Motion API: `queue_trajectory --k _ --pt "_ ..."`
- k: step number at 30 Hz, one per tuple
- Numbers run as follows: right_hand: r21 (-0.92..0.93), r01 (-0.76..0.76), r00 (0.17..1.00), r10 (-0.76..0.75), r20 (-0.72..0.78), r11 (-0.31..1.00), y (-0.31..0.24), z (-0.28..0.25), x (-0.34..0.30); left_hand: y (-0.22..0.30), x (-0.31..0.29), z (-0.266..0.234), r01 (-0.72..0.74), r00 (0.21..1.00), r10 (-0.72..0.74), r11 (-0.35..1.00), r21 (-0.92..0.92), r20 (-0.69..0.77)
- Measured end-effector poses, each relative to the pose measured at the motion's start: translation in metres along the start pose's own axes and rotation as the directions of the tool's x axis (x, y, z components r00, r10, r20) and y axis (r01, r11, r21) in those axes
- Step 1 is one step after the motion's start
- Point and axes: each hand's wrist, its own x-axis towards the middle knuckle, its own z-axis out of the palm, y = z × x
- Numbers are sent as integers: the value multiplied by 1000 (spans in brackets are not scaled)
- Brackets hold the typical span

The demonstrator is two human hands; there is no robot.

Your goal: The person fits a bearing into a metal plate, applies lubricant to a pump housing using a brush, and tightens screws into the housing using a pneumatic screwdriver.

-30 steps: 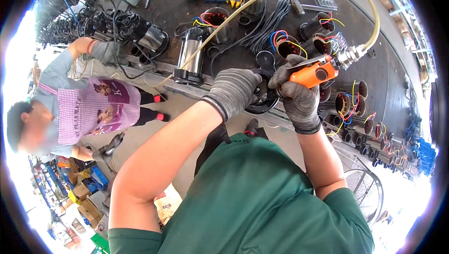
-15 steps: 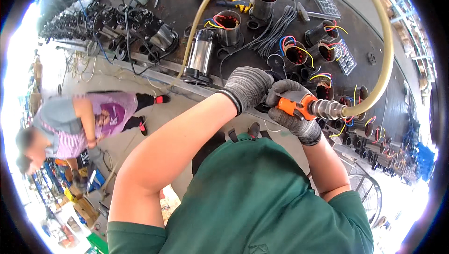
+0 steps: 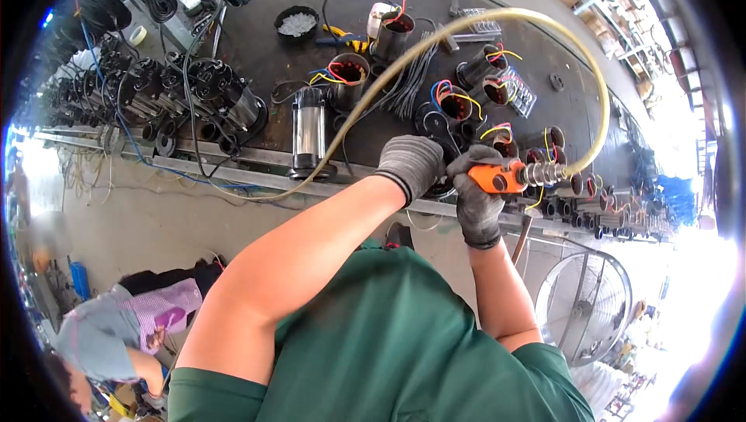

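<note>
My right hand [image 3: 475, 208], in a grey knit glove, is wrapped round an orange air gun [image 3: 497, 178] with a metal coupling. A thick yellowish hose [image 3: 604, 95] runs from the coupling and arches over the bench. Just left of it, my left hand [image 3: 410, 165], gloved too, is closed at the bench's near edge; a dark round part shows below its fingers, but what they grip is mostly hidden. Beyond my hands stands an open motor housing [image 3: 456, 105] with coloured wires. Left of my left hand, a shiny metal cylinder [image 3: 308, 127] stands upright.
More wired housings [image 3: 347, 72] stand across the dark bench [image 3: 264, 41]. A black bowl [image 3: 297, 24] of clear pieces, yellow-handled pliers [image 3: 346, 38] and a hammer [image 3: 451, 33] lie farther back. Motors crowd the left. A large fan [image 3: 584, 305] stands right; another person [image 3: 132, 329] is lower left.
The view has shifted, showing more of the bench's far side and the fan. Both hands stay close together, with the air gun still in my right. The other person appears lower in view.
</note>
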Motion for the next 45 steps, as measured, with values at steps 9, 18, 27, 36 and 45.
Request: queue_trajectory --k 9,18,27,36,45 --pt "82 -54 993 63 -102 995 0 18 -1 -2 -4 -5 -46 998 46 999 11 -31" --pt "115 -118 987 129 -100 986 2 14 0 -1 -6 -2 -56 994 53 998 -25 -99" --pt "-36 -136 991 135 -12 990 -4 10 3 2 -4 0 -15 999 16 1000 15 -43" --pt "94 -119 967 94 237 988 -29 -21 33 8 -4 7 88 996 -88 995 54 -1" --pt "522 -327 941 217 261 788 -38 -39 71 -20 -63 33 -77 939 -341 -91 -993 -42"
